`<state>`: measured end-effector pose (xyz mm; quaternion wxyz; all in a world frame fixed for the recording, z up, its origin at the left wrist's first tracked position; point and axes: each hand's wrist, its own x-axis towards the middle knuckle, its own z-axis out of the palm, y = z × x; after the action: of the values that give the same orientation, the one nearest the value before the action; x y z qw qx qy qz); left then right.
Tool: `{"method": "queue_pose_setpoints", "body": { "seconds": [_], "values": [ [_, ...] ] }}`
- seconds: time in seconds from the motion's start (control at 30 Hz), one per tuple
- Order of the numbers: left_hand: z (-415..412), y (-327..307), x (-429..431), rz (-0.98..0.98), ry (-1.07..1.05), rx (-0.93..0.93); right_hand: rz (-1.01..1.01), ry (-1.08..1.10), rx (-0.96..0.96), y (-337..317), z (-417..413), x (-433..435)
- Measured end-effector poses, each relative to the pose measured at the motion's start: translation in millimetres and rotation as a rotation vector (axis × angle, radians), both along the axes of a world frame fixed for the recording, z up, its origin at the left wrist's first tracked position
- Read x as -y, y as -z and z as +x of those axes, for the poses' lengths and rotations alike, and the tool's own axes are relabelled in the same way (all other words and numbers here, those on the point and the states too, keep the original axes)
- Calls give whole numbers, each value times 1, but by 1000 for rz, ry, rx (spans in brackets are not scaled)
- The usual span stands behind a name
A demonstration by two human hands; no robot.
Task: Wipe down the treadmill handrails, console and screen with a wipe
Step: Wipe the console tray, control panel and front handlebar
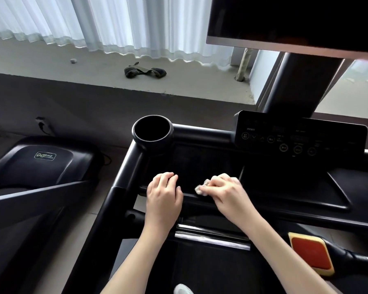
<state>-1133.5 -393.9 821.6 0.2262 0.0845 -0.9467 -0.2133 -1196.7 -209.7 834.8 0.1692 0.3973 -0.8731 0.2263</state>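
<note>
The right hand [223, 190] pinches a crumpled white wipe [201, 190] onto the front rim of the black treadmill console tray [274, 203]. The left hand [164, 193] rests just beside it, fingers curled; I cannot tell whether it grips. Spreading the wipe flatter and stroking rightward along the rim would clean best, before moving to the black button panel [300, 134] and the dark screen [295, 20].

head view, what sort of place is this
Probably a gym or workout room: a black treadmill console with touch buttons, a second black treadmill's motor cover at left, and a large dark screen above.
</note>
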Motion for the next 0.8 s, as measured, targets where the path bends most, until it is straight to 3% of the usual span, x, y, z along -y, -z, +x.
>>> {"method": "queue_pose_setpoints", "body": {
  "seconds": [0.13,0.3,0.47,0.63,0.8],
  "values": [
    [1,0,0,11,10,-6,-77,278,-1,-4,-2,-7],
    [1,1,0,1,7,5,-18,70,36,-3,16,-8],
    [1,0,0,-6,11,7,-100,450,17,-6,-5,-15],
    [1,0,-2,-35,-5,13,-66,133,21,-2,-4,-21],
    [-3,2,-7,-67,-46,35,-144,570,-50,-4,-33,-21]
  ]
}}
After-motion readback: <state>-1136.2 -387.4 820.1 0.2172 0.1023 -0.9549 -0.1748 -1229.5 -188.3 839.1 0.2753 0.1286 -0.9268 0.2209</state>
